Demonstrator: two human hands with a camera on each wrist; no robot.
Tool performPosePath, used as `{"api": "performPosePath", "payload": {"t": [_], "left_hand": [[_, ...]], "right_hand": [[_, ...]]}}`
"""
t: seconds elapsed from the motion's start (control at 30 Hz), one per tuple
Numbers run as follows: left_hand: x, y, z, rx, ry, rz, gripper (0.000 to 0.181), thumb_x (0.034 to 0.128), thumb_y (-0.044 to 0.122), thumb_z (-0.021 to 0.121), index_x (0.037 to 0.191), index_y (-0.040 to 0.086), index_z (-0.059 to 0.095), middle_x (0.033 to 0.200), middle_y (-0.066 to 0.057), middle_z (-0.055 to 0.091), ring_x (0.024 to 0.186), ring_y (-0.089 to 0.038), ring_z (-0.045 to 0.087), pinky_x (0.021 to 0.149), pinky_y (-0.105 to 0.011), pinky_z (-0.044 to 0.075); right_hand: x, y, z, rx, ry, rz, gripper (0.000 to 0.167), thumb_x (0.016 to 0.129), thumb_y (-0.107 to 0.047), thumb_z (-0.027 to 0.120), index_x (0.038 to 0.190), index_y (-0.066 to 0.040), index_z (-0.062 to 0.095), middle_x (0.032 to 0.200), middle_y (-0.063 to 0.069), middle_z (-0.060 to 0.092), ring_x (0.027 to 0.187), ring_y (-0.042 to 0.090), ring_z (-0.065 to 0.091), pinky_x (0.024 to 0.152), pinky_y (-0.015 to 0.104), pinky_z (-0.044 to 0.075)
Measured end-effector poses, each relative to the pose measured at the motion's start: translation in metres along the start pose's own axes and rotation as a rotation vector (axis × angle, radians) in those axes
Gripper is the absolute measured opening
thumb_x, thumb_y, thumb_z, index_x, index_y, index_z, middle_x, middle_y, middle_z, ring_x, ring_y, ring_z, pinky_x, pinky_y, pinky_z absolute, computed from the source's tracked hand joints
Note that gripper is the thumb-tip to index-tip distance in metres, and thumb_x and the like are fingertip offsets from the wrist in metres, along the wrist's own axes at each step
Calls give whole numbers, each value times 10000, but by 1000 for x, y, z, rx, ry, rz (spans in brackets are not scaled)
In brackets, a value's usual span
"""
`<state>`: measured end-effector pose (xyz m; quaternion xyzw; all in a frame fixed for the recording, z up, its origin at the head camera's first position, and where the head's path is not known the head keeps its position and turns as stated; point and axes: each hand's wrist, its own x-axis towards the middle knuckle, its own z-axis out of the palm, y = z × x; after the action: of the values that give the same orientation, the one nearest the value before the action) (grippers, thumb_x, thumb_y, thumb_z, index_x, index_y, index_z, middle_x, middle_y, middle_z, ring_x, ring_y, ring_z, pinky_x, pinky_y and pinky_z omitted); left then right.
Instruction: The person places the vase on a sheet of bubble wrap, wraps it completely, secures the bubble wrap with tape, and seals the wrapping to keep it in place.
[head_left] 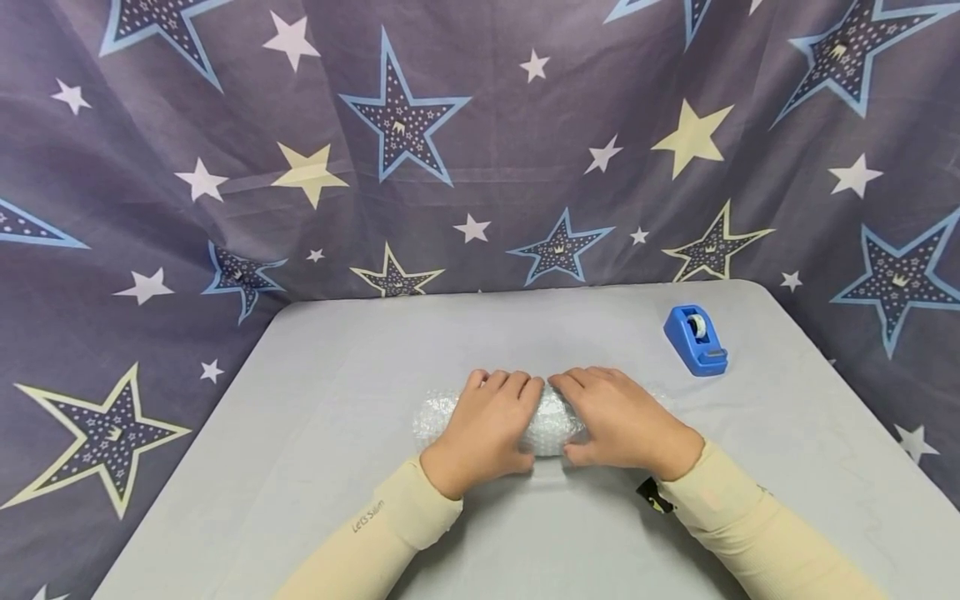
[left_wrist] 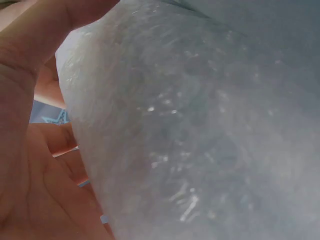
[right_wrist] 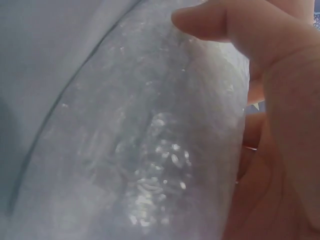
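Note:
A roll of bubble wrap (head_left: 551, 423) lies crosswise on the table, clear and shiny. My left hand (head_left: 491, 423) grips it left of its middle, fingers over the far side and thumb on the near side. Close beside it, my right hand (head_left: 618, 421) holds the roll the same way, a narrow gap between the two hands. In the left wrist view the bubble wrap (left_wrist: 170, 120) fills most of the picture, with the thumb along its edge. The right wrist view has the thumb against the bubble wrap (right_wrist: 150, 135). Whether anything is inside the roll, I cannot tell.
A blue tape dispenser (head_left: 693, 340) with a roll of tape stands at the back right of the white-covered table (head_left: 337, 375). Behind and at both sides hangs a dark curtain (head_left: 480, 83) with stars. Something small and black (head_left: 654, 495) shows by the right sleeve.

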<state>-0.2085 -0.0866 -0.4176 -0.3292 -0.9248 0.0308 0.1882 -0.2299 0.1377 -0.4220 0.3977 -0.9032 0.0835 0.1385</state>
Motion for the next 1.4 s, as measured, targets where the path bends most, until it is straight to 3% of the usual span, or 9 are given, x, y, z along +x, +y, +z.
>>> {"api": "performPosePath", "payload": {"t": [0.4, 1.07, 1.4], "left_hand": [[1, 0, 6, 19, 26, -21, 743, 593, 461, 859, 1207, 138, 593, 1093, 6, 679, 927, -219, 650, 830, -421, 424], [1, -6, 12, -33, 29, -37, 767, 632, 435, 781, 1306, 109, 614, 1174, -4, 704, 970, -203, 688, 877, -441, 439], [1, -5, 12, 14, 16, -40, 917, 578, 498, 892, 1349, 112, 580, 1219, -20, 684, 1047, -235, 675, 915, -481, 450]], "right_hand": [[-1, -3, 1, -53, 19, 1, 928, 657, -498, 866, 1382, 9, 586, 1287, 116, 673, 1195, 301, 651, 1025, 496, 512], [1, -6, 9, -142, 34, 44, 966, 639, -482, 864, 1429, -19, 559, 1338, 109, 656, 1198, 329, 645, 975, 518, 525], [2, -4, 9, -133, 44, 52, 914, 657, -489, 848, 1398, -25, 580, 1286, 106, 682, 1147, 315, 671, 941, 511, 538]]}}
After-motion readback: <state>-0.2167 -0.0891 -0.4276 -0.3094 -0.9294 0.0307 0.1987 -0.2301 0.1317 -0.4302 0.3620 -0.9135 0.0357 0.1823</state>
